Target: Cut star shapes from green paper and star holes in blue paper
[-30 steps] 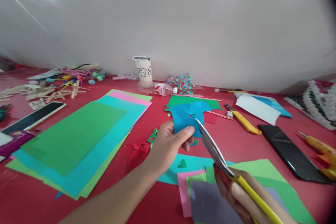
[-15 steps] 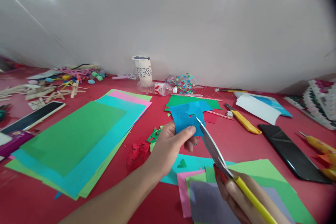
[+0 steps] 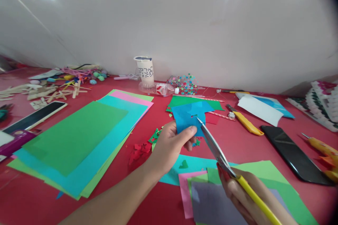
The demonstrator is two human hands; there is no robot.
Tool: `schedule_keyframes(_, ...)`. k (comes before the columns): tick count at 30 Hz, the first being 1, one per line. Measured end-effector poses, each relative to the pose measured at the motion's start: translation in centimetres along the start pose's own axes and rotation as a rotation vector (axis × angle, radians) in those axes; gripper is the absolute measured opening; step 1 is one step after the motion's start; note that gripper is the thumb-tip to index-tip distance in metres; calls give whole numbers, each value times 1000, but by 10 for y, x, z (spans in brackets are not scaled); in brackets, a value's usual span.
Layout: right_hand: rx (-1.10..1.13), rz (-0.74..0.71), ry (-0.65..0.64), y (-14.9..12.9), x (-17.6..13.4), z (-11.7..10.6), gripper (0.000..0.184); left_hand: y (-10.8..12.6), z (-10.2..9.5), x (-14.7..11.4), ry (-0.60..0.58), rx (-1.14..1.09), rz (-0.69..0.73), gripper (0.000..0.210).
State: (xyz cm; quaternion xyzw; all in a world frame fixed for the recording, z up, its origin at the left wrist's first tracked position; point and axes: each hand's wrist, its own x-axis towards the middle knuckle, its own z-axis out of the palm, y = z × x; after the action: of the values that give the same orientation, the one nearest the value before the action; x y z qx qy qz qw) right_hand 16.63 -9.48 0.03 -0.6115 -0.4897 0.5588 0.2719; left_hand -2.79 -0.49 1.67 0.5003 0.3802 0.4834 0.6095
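Between thumb and fingers, my left hand (image 3: 173, 144) pinches a piece of blue paper (image 3: 182, 116) with a cut notch in its edge. My right hand (image 3: 243, 190) is closed around the yellow handle of a pair of scissors (image 3: 216, 151). The scissor tips touch or overlap the blue paper near the notch; the blades look nearly together. Small red paper cutouts (image 3: 138, 152) and green scraps (image 3: 155, 135) lie beside my left wrist. Beneath my hands are a cyan sheet (image 3: 171, 175) and a grey-purple sheet (image 3: 211, 200).
A stack of coloured paper (image 3: 79, 137) covers the left of the red table. Behind stand a paper cup (image 3: 145, 72) and a lying plastic bottle (image 3: 161, 89). To the right are a yellow utility knife (image 3: 248, 123), a black phone (image 3: 293, 154) and a glue gun (image 3: 322, 149).
Almost nothing differs. The view has shifted very slightly, and both hands keep their hold on the blue paper and the scissors.
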Motion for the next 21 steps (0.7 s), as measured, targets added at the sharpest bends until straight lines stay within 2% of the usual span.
schedule_keyframes(6,4,9,-30,-2,0,-3,59,1,-5,1,-24,27,14,21)
schedule_keyframes(12,-21,-62,47,7,2,4,60,1,-5,3,19,-114,-35,16)
schedule_keyframes(18,-31,-128,48,16,11,12,56,-3,4,4,-82,-515,-289,20)
schedule_keyframes(21,-34,-152,69,18,14,13,57,-5,5,5,-108,-606,-352,17)
